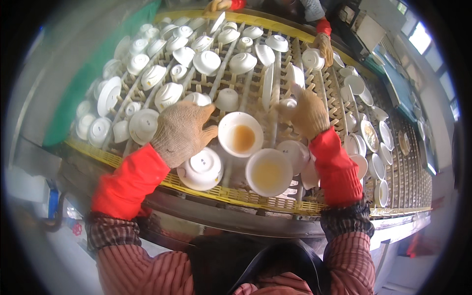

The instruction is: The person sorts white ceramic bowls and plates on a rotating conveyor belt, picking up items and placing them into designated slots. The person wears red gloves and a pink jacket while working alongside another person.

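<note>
My left hand [183,132], in a tan knit glove and red cuff, has its thumb and fingers apart. Its thumb tip is at the rim of a white bowl [230,122] holding brown liquid. Below that hand lies an upturned white bowl [200,169]. A second bowl [269,173], with pale yellow liquid, stands just to the right. My right hand [310,117], gloved alike, has its fingers around a small white cup [288,103]; the fingertips are slightly blurred. Another white bowl [294,156] sits below the right hand, partly behind its neighbour.
Many white bowls, cups and plates lie on a pegged conveyor rack [253,88] with yellow edging [236,195]. Across it, another person's gloved hand [323,48] is by some bowls; the other hand [218,6] is at the far edge. A green sheet [88,78] hangs left.
</note>
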Demonstrator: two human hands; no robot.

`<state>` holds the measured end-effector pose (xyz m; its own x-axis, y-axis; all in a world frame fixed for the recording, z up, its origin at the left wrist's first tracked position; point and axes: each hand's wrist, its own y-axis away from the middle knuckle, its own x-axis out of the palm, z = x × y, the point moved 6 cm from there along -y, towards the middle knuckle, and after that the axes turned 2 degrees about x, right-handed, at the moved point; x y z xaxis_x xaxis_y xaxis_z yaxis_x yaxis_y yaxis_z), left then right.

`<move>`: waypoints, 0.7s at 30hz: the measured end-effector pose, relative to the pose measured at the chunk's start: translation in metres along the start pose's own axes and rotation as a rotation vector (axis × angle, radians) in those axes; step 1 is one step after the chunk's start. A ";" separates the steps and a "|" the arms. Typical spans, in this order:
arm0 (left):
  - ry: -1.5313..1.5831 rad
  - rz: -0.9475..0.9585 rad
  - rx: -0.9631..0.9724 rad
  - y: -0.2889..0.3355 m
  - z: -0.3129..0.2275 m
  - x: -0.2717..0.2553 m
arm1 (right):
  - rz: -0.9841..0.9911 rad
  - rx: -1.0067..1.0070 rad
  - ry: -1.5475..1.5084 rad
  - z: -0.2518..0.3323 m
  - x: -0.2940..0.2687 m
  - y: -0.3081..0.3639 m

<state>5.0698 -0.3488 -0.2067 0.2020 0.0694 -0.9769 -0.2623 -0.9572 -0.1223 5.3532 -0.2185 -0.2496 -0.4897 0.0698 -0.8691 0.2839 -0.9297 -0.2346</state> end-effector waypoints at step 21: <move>-0.171 -0.240 0.176 -0.002 0.058 -0.027 | 0.090 0.206 -0.791 -0.055 -0.017 0.029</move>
<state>5.0099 -0.3322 -0.1901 0.1209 0.3468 -0.9301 -0.3882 -0.8459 -0.3658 5.4158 -0.2268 -0.2655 -0.9305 -0.2122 -0.2985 0.2305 -0.9727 -0.0270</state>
